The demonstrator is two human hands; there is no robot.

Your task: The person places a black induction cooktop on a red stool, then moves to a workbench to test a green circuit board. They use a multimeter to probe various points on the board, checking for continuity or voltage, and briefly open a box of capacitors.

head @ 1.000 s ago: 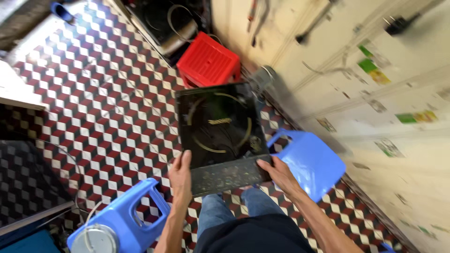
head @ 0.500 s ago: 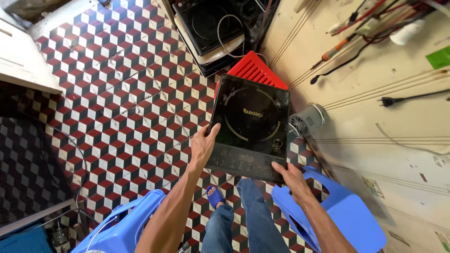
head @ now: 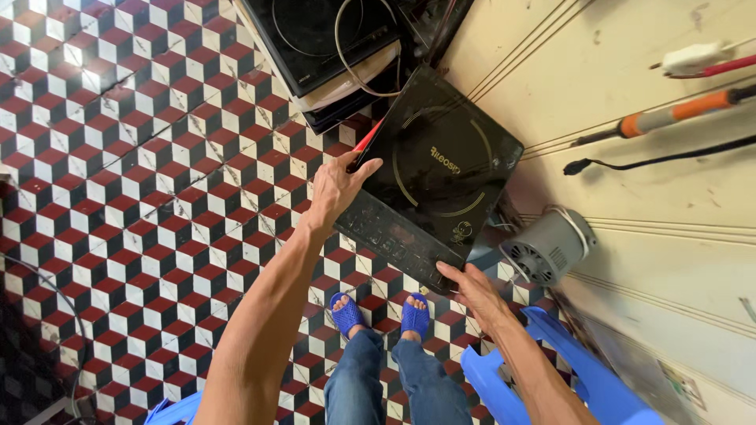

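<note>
Black induction cooktop (head: 441,185) held between both hands, left hand (head: 337,189) grip closed on its left edge, right hand (head: 472,290) grip clasping its near corner, grey motor (head: 546,248) just right of the right hand

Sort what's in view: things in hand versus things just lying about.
In hand: black cooktop, gripped by left hand and right hand.

Lying about: stacked cooktops, grey motor, blue stool, orange-handled tool, black cable.

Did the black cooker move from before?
Yes. The cooker has gone away from the blue stool, toward the stacked cookers.
</note>
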